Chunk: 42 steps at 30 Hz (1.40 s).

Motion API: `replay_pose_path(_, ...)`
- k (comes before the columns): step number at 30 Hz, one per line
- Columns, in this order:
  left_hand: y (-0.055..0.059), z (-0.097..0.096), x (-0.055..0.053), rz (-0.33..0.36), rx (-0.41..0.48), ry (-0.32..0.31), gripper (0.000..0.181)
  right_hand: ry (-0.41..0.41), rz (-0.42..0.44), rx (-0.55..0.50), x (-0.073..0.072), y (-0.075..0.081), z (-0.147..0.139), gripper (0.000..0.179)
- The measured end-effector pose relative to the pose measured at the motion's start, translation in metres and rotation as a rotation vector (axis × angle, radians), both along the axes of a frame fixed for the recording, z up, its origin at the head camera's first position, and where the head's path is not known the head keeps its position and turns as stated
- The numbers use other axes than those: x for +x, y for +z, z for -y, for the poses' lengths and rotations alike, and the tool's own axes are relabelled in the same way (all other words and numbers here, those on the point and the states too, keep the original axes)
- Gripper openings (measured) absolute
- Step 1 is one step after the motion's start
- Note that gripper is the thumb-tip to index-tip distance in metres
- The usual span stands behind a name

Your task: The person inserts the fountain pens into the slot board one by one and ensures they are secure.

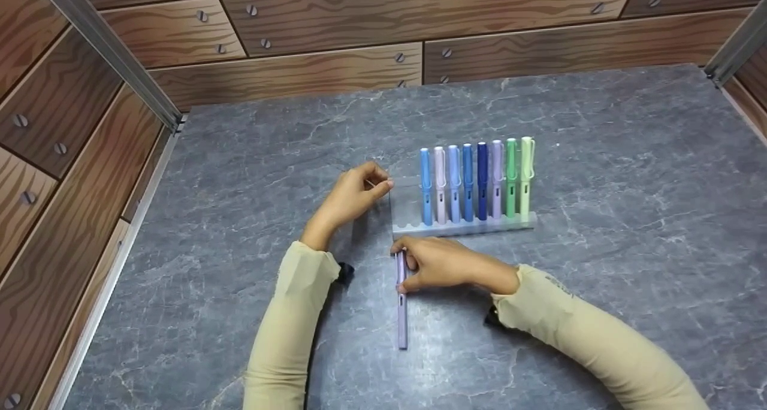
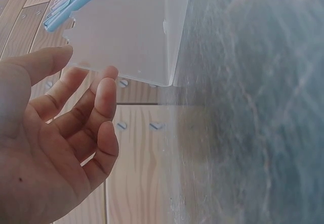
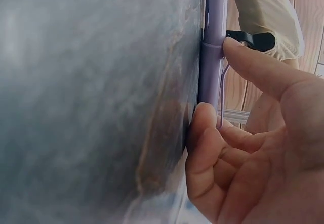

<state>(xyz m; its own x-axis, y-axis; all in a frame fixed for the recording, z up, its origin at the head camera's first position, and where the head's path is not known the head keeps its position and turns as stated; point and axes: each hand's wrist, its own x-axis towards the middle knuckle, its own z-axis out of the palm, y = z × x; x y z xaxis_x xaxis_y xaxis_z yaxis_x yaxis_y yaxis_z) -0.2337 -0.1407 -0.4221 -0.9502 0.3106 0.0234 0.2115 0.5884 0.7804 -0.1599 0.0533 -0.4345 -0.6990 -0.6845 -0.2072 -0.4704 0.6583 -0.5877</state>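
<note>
A clear pen stand point(image 1: 413, 203) holds a row of capped pens point(image 1: 482, 182) in blues, pinks, purples and greens, filling the notches from the middle to the right end. My left hand point(image 1: 353, 194) pinches the stand's upper left edge between thumb and fingertips. In the left wrist view the clear panel point(image 2: 126, 37) reaches the thumb, while the other fingers curl loosely below. In front of the stand, a light purple pen point(image 1: 402, 326) lies lengthwise along the table. My right hand point(image 1: 440, 263) grips its clip end, the thumb point(image 3: 253, 64) on one side and curled fingers at the cap tip.
The stand's leftmost notches point(image 1: 407, 226) hold no pens. Grey marble-patterned table surface point(image 1: 239, 176) surrounds everything. Wood-patterned panels point(image 1: 329, 20) rise at the back and left, with metal posts point(image 1: 114, 50) at the corners.
</note>
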Motion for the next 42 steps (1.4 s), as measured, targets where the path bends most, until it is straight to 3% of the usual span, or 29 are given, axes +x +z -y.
replay_pose_path(14,0.0,-0.0001,0.0011,0.002,-0.001,0.002,0.022,0.075,0.028,0.09,0.0031,0.0085,0.0004,0.063)
replay_pose_path(28,0.0012,-0.0011,0.0008,0.001,-0.005,0.008,0.022,-0.034,0.016,0.111,0.0049,0.0048,0.0042,0.062)
replay_pose_path(42,0.0007,-0.0011,0.0007,-0.004,-0.011,0.015,0.022,-0.052,0.044,0.032,0.0077,0.0044,0.0005,0.057)
